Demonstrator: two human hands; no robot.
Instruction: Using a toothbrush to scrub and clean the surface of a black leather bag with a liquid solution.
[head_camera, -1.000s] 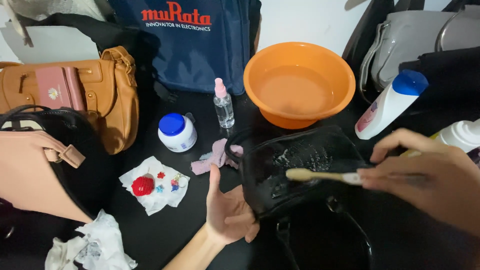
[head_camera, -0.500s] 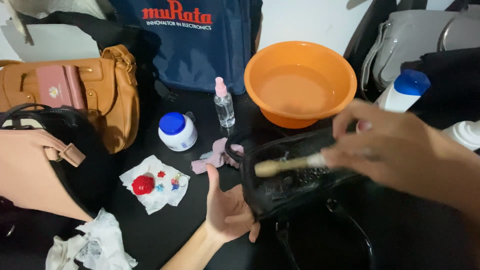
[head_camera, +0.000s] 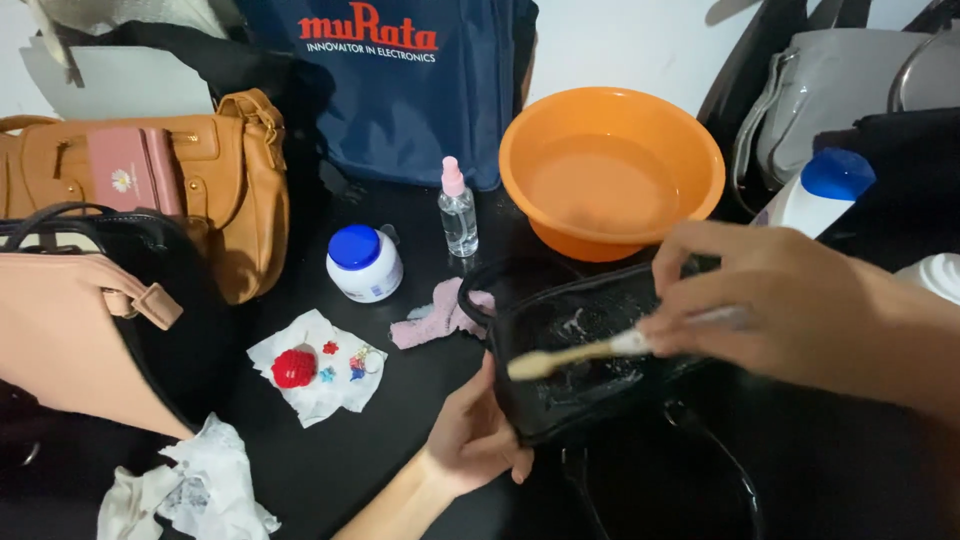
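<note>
Left hand (head_camera: 478, 435) clasps black bag (head_camera: 590, 345) edge; right hand (head_camera: 775, 305) pinches toothbrush (head_camera: 580, 352) on soapy bag, mid-bench.

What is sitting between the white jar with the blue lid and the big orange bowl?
In the head view, a small clear spray bottle with a pink top stands between the white jar and the orange bowl.
</note>
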